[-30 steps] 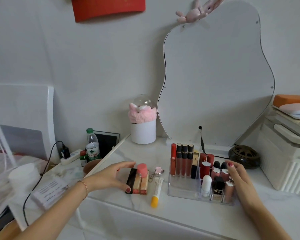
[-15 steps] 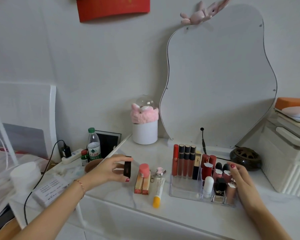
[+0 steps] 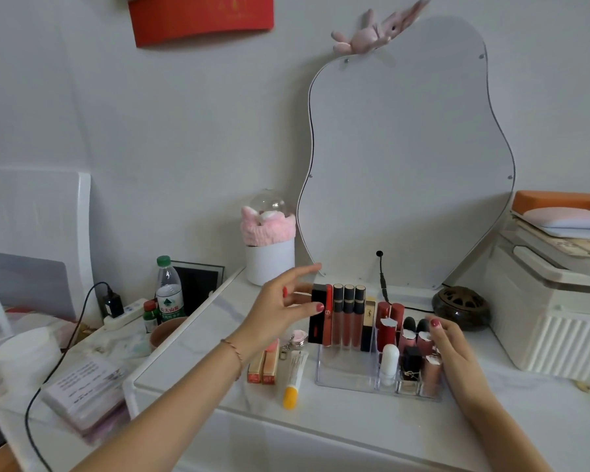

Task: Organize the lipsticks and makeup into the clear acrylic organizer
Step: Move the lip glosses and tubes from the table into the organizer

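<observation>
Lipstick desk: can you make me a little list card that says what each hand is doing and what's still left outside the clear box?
Left hand: pinches a black lipstick upright at the organizer's left back corner
Right hand: fingers rest on the right side of the clear organizer
In organizer: red and brown gloss tubes at back, short lipsticks at right
Still outside: two peach lipsticks, yellow-capped tube, pink keychain
Surface: white marble desk

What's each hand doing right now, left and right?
Left hand: pinching a black lipstick, upright, at the left end of the acrylic organizer.
Right hand: fingers relaxed, resting against the organizer's right side, gripping nothing.
</observation>
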